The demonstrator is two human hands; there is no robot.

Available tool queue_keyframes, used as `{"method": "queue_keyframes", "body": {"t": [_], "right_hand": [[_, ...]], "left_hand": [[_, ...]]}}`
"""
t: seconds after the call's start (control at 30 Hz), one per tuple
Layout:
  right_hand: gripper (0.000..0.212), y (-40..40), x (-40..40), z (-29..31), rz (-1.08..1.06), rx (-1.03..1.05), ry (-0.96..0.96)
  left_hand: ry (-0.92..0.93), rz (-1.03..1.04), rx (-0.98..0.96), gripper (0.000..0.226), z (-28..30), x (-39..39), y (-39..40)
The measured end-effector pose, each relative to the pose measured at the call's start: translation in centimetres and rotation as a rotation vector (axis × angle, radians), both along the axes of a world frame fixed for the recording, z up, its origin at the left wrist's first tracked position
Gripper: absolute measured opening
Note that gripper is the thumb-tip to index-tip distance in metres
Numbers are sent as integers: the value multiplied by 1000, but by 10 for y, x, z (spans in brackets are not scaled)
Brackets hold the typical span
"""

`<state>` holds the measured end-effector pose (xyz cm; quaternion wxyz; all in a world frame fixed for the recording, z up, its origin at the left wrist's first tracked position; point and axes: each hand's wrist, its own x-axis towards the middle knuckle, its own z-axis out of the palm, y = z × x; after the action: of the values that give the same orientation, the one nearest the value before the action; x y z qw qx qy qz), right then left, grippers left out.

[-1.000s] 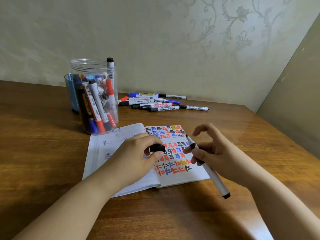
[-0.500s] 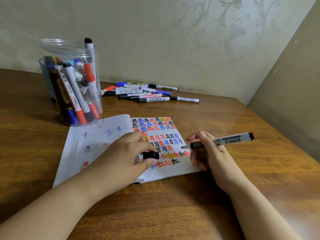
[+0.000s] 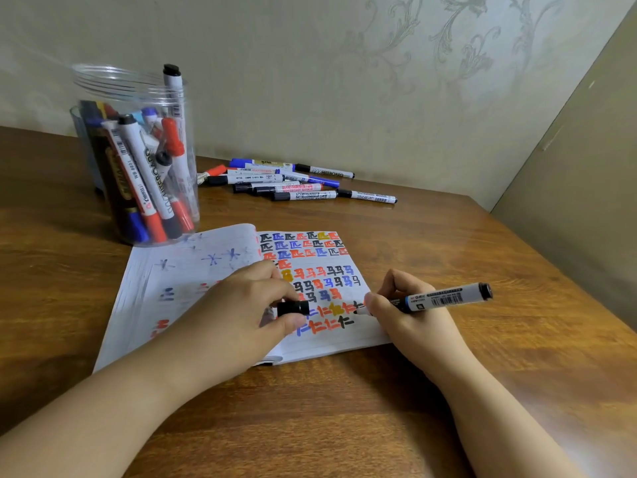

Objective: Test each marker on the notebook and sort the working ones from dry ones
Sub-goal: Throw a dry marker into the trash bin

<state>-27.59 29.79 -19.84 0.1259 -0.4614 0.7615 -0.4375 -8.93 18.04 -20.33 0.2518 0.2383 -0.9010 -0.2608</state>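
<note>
Black marker (image 3: 444, 298) gripped in right hand (image 3: 410, 319).

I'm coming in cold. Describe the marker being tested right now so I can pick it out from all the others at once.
Start at the open notebook in the middle of the wooden table. At its right edge the right hand grips a white marker with a black end, tip at the page. It is the only uncapped marker in a hand; the left hand pinches its black cap.

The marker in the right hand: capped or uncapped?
Uncapped. The marker has its tip down at the notebook page, and the left hand pinches its black cap.
</note>
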Motion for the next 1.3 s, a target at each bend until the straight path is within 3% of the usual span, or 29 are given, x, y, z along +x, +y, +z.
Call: {"method": "queue_keyframes", "body": {"t": [0.57,0.87,1.0,1.17,1.3], "right_hand": [[36,3,-3,-2,86,-5,-26],[25,2,-3,1,-120,-102,-72],[22,4,-6,2,-171,-120,-180],[24,3,4,6,-89,-118,-160],[18,-5,22,32,101,-111,-303]], "left_hand": [[-40,2,41,18,1,0,-1],[-32,-22,36,11,3,0,-2],[-31,-34,32,5,6,1,-1],[-36,-25,40,16,8,2,-1],[10,14,62,20,11,2,-4]]}}
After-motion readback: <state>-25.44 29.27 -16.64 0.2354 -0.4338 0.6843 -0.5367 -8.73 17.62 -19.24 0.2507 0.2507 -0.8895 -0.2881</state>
